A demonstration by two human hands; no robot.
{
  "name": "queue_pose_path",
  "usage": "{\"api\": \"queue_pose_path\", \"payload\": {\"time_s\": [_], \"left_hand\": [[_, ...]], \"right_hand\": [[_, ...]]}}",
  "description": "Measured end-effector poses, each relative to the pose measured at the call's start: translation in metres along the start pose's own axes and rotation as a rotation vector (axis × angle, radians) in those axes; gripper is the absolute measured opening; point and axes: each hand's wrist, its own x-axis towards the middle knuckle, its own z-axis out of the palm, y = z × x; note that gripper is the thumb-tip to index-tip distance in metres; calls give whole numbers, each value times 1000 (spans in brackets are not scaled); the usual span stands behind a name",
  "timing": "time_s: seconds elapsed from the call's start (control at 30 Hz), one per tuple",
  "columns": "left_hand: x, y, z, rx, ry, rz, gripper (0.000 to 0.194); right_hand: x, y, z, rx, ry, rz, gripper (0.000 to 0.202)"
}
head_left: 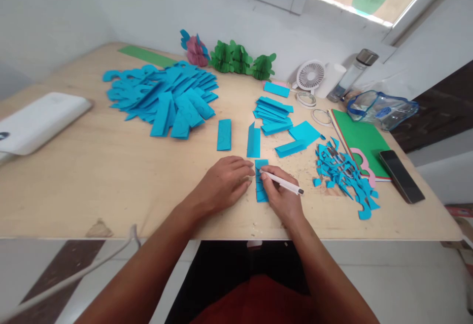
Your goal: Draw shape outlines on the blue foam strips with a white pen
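In the head view, my right hand is closed around a white pen. The pen's tip end meets a folded strip of blue paper lying near the table's front edge, with dark lines drawn on it. My left hand lies flat on the table just left of this strip, fingers stretched towards its edge and nothing held. Past the hands are two more folded blue papers, one standing partly open and one flat with a faint outline.
A big heap of folded blue papers spreads at the back left. Blue scraps lie right, beside a phone and green sheets. Green paper figures, a small fan and a bottle line the wall.
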Motion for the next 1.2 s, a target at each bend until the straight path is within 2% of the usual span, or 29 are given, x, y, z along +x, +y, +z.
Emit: {"api": "queue_pose_path", "payload": {"time_s": [0.6, 0.93, 1.2], "left_hand": [[-3, -4, 4, 41, 34, -8, 27], [-2, -5, 4, 43, 47, 0, 36], [-2, -4, 3, 50, 59, -9, 34]], "right_hand": [[0, 1, 0, -8, 0, -10, 16], [0, 2, 0, 5, -8, -2, 17], [0, 5, 1, 7, -1, -8, 17]]}}
